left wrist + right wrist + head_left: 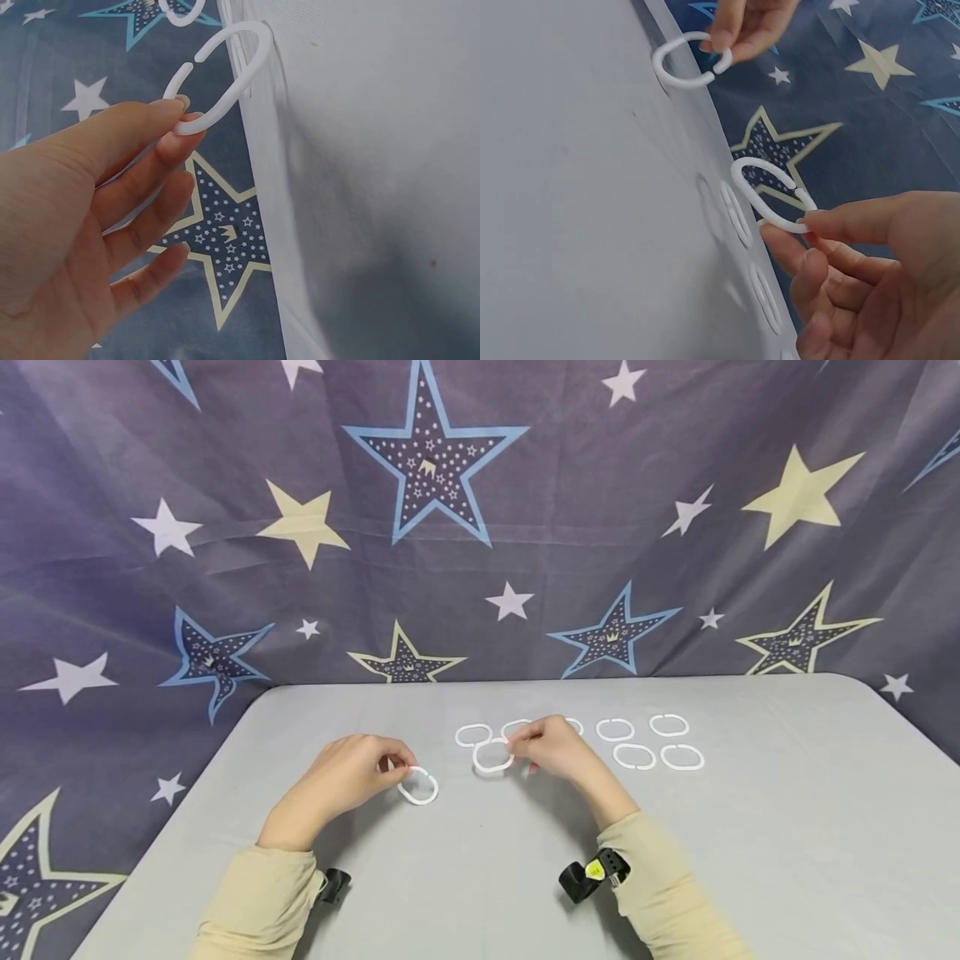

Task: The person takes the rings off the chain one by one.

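Observation:
My left hand (345,781) pinches a white oval curtain ring (238,86) between thumb and index finger, above the left-middle of the table. The ring has a small gap in its outline, and in the left wrist view my other fingers are loosely bent below it. My right hand (553,748) pinches a second white curtain ring (754,198) by its end, thumb against fingertips. Both held rings are apart from each other. In the head view the right-hand ring overlaps the outlines of rings lying behind it.
Several similar white rings lie flat in loose rows toward the back of the grey table (480,877), including one ring (634,767) right of my right hand. A dark cloth (570,527) with stars hangs behind the table. Each wrist carries a black strapped device.

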The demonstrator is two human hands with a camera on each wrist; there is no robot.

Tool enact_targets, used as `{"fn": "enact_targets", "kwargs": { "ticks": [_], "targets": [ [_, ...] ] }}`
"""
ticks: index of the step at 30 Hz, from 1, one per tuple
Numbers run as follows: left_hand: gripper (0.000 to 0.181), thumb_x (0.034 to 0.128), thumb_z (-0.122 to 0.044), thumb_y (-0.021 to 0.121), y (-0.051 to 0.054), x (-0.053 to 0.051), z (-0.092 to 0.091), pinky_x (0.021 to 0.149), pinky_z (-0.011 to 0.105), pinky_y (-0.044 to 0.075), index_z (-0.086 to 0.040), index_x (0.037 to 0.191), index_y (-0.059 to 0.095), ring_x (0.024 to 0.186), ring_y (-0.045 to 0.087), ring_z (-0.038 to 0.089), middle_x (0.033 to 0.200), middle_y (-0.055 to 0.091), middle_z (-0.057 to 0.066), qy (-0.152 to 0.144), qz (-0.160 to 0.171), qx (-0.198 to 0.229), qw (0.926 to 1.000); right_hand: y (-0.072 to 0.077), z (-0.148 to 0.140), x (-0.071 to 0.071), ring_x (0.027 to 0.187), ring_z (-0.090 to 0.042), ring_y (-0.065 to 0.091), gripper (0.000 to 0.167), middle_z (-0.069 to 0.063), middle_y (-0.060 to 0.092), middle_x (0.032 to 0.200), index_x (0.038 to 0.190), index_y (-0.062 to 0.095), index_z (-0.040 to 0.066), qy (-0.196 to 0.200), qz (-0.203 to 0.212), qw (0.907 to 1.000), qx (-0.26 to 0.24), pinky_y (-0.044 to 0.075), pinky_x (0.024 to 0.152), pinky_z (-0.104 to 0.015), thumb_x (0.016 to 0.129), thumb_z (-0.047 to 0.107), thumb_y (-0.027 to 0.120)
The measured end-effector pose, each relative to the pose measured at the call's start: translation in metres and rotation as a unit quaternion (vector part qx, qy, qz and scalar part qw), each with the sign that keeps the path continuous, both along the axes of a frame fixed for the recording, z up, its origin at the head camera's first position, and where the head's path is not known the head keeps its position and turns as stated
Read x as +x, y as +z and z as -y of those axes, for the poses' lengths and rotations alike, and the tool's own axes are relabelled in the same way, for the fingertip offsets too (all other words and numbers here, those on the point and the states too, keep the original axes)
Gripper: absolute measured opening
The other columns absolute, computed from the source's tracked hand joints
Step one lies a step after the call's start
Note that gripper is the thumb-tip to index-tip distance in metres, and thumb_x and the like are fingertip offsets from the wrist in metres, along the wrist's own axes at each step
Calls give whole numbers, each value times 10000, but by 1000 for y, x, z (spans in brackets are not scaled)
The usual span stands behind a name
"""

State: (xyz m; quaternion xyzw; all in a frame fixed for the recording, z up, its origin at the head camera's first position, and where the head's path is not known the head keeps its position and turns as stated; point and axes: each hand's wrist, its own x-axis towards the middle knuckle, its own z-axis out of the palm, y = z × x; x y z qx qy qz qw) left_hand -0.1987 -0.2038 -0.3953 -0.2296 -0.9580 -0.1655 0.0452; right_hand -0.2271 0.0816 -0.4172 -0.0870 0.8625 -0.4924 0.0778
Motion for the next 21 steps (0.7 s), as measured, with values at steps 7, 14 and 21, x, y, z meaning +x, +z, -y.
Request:
{"fn": "enact_targets", "kwargs": {
  "ticks": [7, 14, 21],
  "targets": [
    [40, 856, -237, 757, 1, -1, 0, 630, 319, 419, -261, 889, 754, 686, 529, 33, 710, 586, -170, 53, -56, -43, 10000, 2, -16, -6, 506, -114, 559, 175, -54, 710, 713, 945, 752, -26, -80, -3, 9997, 247, 413, 544, -235, 884, 110, 661],
    [34, 861, -246, 753, 3, 0, 0, 625, 323, 422, -254, 894, 751, 686, 531, 34, 714, 591, -165, 47, -65, -74, 9999, 2, -22, -6, 504, -90, 533, 187, -47, 710, 699, 957, 750, -29, -164, 137, 9981, 571, 393, 514, -219, 892, 121, 658],
    [35, 864, -251, 752, 3, 1, -1, 626, 322, 420, -251, 899, 750, 689, 529, 38, 720, 594, -162, 54, -71, -93, 9999, 0, -28, -5, 468, -59, 467, 184, -23, 669, 631, 875, 754, -29, -265, 106, 9970, 718, 362, 478, -212, 894, 127, 658]
  ]
}}
